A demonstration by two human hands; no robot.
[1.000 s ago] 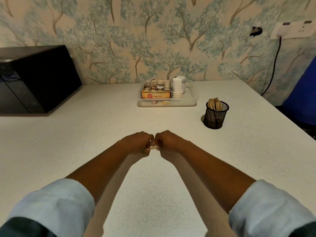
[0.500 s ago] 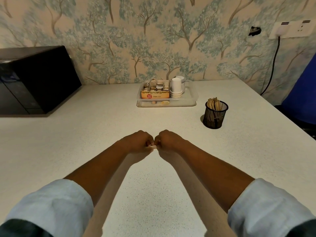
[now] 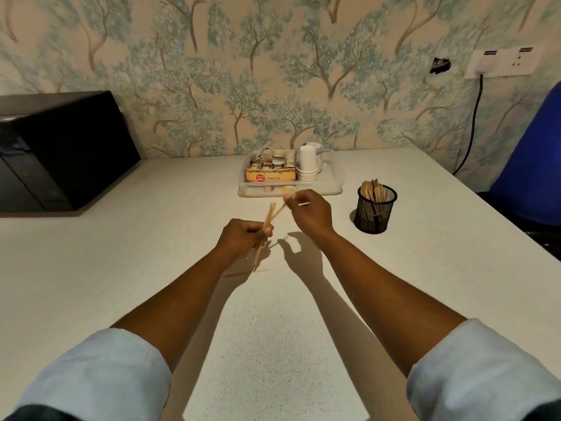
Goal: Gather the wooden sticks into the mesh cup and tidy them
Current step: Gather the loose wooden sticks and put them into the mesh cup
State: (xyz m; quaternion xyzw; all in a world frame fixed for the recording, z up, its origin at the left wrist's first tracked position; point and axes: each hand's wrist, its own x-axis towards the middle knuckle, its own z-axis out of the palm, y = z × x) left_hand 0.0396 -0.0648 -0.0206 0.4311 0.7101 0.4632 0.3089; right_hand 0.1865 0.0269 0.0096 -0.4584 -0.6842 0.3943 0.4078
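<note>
**Sticks in both hands above the counter**

The left hand (image 3: 243, 237) is curled round a few wooden sticks (image 3: 267, 221), which stand tilted through the fist. The right hand (image 3: 309, 212) is raised just beyond it and pinches one thin stick (image 3: 280, 209) near its top; motion blur makes it hard to tell whether this stick touches the bundle. Another stick (image 3: 263, 270) seems to lie flat on the white counter (image 3: 151, 268) below the left hand. The black mesh cup (image 3: 375, 212) stands to the right with sticks upright in it. A clear tray (image 3: 334, 185) sits by the wall.
</note>
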